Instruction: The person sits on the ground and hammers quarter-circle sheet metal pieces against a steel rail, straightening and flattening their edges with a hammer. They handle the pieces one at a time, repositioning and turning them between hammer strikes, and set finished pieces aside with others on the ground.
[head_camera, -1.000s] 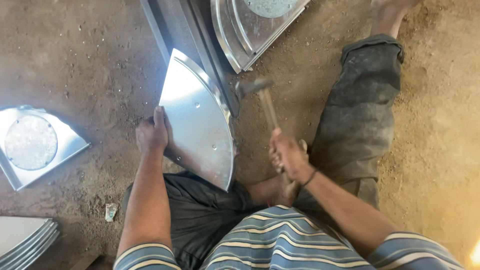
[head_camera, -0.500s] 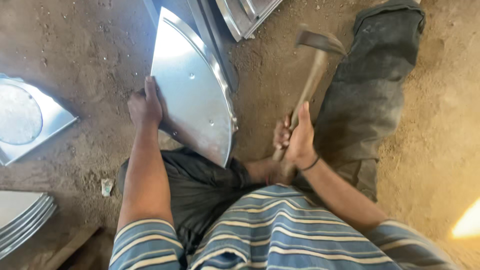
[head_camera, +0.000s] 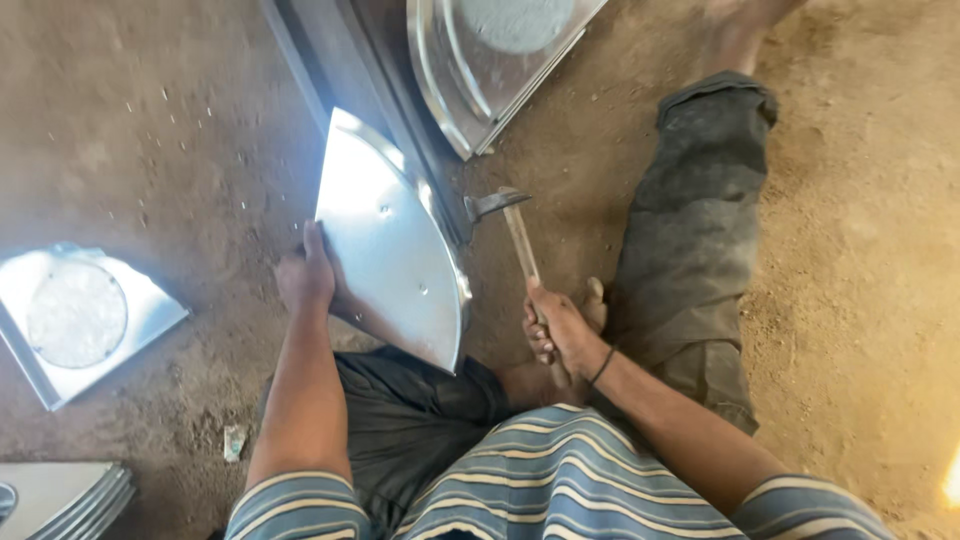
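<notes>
Sitting on the dirt floor (head_camera: 880, 300), we brace a shiny quarter-round metal sheet (head_camera: 390, 250) against the dark steel rail (head_camera: 400, 110), its curved rim lying along the rail. Our left hand (head_camera: 305, 275) grips the sheet's straight edge, fingers curled shut over it. Our right hand (head_camera: 555, 330) is wrapped tight round the wooden handle of the hammer (head_camera: 515, 225), whose head sits just beside the rim (near our bare foot too). A glancing blow could dent the sheet or skid toward that foot.
</notes>
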